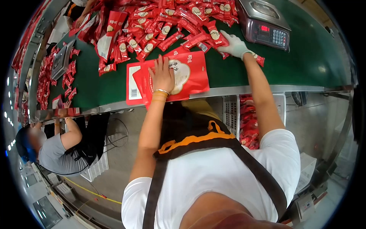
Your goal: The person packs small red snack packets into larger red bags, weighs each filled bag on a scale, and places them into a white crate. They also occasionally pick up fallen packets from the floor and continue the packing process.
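Observation:
My left hand (163,76), bare with a bracelet at the wrist, lies with fingers spread on a flat red pouch (196,74) at the table's near edge. Another pouch with a white panel and barcode (133,82) shows beneath it. Up and to the right, my right hand (234,45), in a white glove, has thumb and fingers around a small red packet (214,35) at the edge of a heap of red packets (167,23). One more packet (260,60) sticks out past the gloved wrist.
A digital scale (267,32) with a lit display stands right of the heap on the green table (305,66). A crate (231,112) of red packets stands below the edge. A co-worker (63,149) sits at left, near a second scale (63,59); another person's hand (80,21) reaches in behind.

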The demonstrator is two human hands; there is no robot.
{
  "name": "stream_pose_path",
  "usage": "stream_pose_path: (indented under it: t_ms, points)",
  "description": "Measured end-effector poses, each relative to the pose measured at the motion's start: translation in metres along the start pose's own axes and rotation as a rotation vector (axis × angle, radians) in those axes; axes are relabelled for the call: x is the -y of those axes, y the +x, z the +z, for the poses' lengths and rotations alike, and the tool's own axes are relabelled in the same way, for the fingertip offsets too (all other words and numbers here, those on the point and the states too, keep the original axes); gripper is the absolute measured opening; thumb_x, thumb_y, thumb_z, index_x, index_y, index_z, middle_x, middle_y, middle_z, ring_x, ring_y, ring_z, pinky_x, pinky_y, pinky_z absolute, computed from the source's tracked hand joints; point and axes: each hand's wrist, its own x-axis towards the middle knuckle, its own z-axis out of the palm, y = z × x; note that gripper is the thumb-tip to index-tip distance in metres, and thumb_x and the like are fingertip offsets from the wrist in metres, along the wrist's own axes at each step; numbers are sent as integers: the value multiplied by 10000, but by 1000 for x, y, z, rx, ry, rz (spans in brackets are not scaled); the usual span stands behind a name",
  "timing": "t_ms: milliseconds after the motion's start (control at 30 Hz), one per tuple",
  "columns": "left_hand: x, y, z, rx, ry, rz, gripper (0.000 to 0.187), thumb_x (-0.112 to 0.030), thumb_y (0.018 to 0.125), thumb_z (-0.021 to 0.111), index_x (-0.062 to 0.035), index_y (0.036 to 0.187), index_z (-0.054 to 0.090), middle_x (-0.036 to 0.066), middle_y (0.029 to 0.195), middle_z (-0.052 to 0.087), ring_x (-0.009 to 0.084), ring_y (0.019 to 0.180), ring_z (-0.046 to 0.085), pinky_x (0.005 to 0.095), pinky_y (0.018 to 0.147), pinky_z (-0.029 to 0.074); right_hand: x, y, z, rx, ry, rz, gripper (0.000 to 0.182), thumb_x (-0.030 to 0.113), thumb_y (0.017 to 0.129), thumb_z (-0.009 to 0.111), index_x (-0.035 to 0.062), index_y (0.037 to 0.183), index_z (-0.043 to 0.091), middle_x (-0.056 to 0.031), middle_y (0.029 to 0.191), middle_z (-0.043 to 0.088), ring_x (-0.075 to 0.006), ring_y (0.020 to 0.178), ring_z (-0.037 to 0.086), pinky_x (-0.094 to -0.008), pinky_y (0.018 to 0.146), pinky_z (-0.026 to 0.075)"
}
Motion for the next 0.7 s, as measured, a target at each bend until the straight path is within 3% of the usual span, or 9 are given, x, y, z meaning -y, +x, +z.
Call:
stream_pose_path:
  t_ms: [67, 133, 167, 200, 300, 400, 467, 567, 700]
  points:
    - [1, 0, 1, -9, -2, 0, 548, -274, 942, 456, -61, 1442, 387, 195, 1558, 259, 405, 1435, 239, 663, 1121, 143, -44, -5, 11, -51, 476, -95, 859, 482, 805, 678, 155, 1514, 320, -183, 1344, 553, -291, 1238, 537, -349, 1035, 408]
    - [1, 0, 3, -12, 13, -9, 542, -276, 943, 455, -62, 1438, 395, 195, 1556, 263, 405, 1435, 240, 661, 1122, 145, -62, -13, 4, 34, 692, 78, 782, 356, 849, 678, 101, 1504, 334, -156, 1298, 602, -224, 1194, 569, -305, 1029, 400]
    - [0, 0, 2, -17, 0, -11, 540, -275, 943, 455, -62, 1436, 398, 194, 1557, 262, 405, 1434, 241, 654, 1126, 148, -71, -14, 16, -50, 646, 0, 660, 292, 859, 657, 131, 1455, 427, -160, 1253, 630, -257, 1135, 610, -315, 986, 439]
    - [1, -2, 2, -12, -1, -13, 540, -275, 943, 455, -62, 1436, 398, 194, 1557, 262, 405, 1434, 241, 654, 1126, 148, -74, -9, 25, -45, 646, 3, 660, 292, 859, 657, 131, 1455, 427, -160, 1253, 630, -257, 1135, 610, -315, 986, 439]
    - [0, 1, 3, -9, 4, -12, 540, -280, 944, 450, -66, 1437, 398, 191, 1559, 261, 403, 1435, 241, 647, 1129, 151, -51, -10, 14, -540, 220, 69, 377, 244, 882, 591, 187, 1254, 621, -176, 1066, 661, -359, 1000, 624, -402, 876, 499]
    - [1, -1, 1, -7, -3, -21, 539, -287, 947, 443, -74, 1440, 396, 189, 1561, 257, 401, 1437, 238, 646, 1131, 146, 0, -22, 0, -754, 287, -74, 361, 289, 893, 589, 195, 1239, 627, -174, 1004, 662, -350, 961, 632, -417, 875, 503]
    - [0, 0, 2, -16, -34, -18, 537, -295, 951, 436, -81, 1442, 395, 189, 1562, 253, 399, 1438, 238, 644, 1136, 131, 6, -11, 38, -486, 55, -91, 511, 324, 873, 624, 250, 1364, 506, -149, 1125, 618, -352, 1021, 602, -450, 884, 504]
    - [2, 0, 2, -6, -42, -24, 532, -297, 955, 429, -83, 1441, 397, 192, 1562, 253, 398, 1439, 236, 633, 1143, 118, 28, -9, 43, -403, -48, -33, 677, 263, 869, 607, 311, 1475, 309, -200, 1198, 566, -400, 1047, 583, -474, 891, 499]
    - [1, 1, 0, -7, -74, -41, 523, -291, 956, 428, -68, 1429, 408, 198, 1560, 255, 402, 1438, 233, 615, 1151, 118, 15, -26, 20, -398, 188, 3, 663, 165, 875, 604, 247, 1478, 342, -185, 1244, 589, -383, 1144, 552, -416, 985, 451]
